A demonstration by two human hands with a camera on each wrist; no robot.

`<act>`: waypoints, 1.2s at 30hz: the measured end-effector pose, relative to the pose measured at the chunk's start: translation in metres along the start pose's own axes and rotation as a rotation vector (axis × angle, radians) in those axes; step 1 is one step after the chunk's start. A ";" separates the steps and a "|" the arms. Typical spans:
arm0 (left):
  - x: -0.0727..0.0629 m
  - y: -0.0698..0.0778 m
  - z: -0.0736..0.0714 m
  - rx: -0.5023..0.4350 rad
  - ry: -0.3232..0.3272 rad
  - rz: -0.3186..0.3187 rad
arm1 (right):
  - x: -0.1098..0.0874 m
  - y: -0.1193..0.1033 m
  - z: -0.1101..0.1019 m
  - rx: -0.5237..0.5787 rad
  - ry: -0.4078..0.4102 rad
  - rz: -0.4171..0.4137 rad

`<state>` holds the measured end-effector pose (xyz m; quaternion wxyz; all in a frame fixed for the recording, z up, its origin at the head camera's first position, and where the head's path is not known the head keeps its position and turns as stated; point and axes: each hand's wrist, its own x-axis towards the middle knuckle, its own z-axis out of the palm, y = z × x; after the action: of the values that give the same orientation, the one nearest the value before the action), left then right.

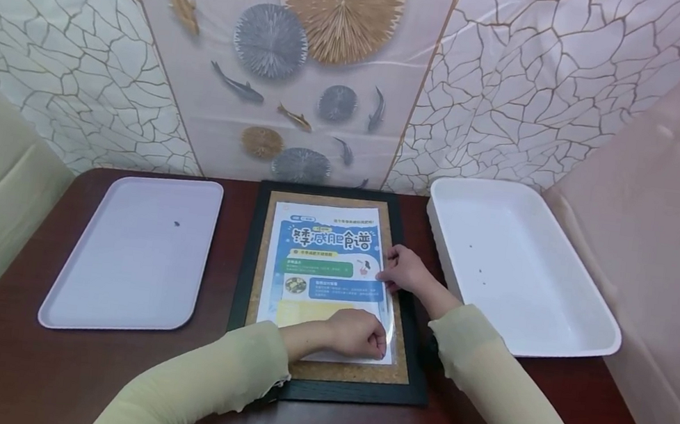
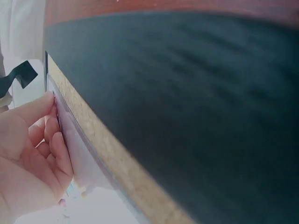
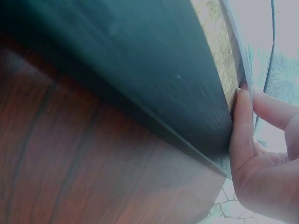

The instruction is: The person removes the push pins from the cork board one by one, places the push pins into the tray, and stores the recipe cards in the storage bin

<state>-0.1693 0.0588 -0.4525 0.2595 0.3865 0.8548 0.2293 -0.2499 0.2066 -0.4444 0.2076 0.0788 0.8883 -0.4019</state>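
A printed poster (image 1: 335,253) with blue lettering lies on a cork board (image 1: 347,374) in a black frame (image 1: 351,392). A clear plastic sheet (image 1: 391,326) covers the poster and shines along its right edge. My right hand (image 1: 409,270) pinches this sheet's right edge; the right wrist view shows the sheet (image 3: 250,70) between thumb and finger. Over the poster's lower right part, my left hand (image 1: 356,333) has curled fingers. In the left wrist view its thumb and fingers meet at the sheet's edge (image 2: 70,126), though the exact grip is partly hidden.
On the left of the dark wooden table (image 1: 107,374) lies a shallow white tray (image 1: 140,252) with a small dark speck. A deeper white tray (image 1: 522,275) stands at the right, with several tiny dark specks inside. Patterned cloth (image 1: 328,99) hangs behind the table.
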 end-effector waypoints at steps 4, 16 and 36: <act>0.001 -0.003 -0.002 -0.014 -0.010 0.025 | -0.001 -0.002 -0.001 0.007 -0.001 0.005; -0.016 -0.024 -0.007 -0.342 -0.041 0.166 | -0.002 0.000 0.001 0.021 -0.006 0.009; -0.076 -0.089 -0.068 -0.304 0.447 -0.108 | -0.003 -0.002 0.000 0.005 -0.005 0.020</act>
<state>-0.2163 -0.0663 -0.4335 0.1310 0.2366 0.8662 0.4202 -0.2476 0.2057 -0.4416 0.2137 0.0873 0.8860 -0.4022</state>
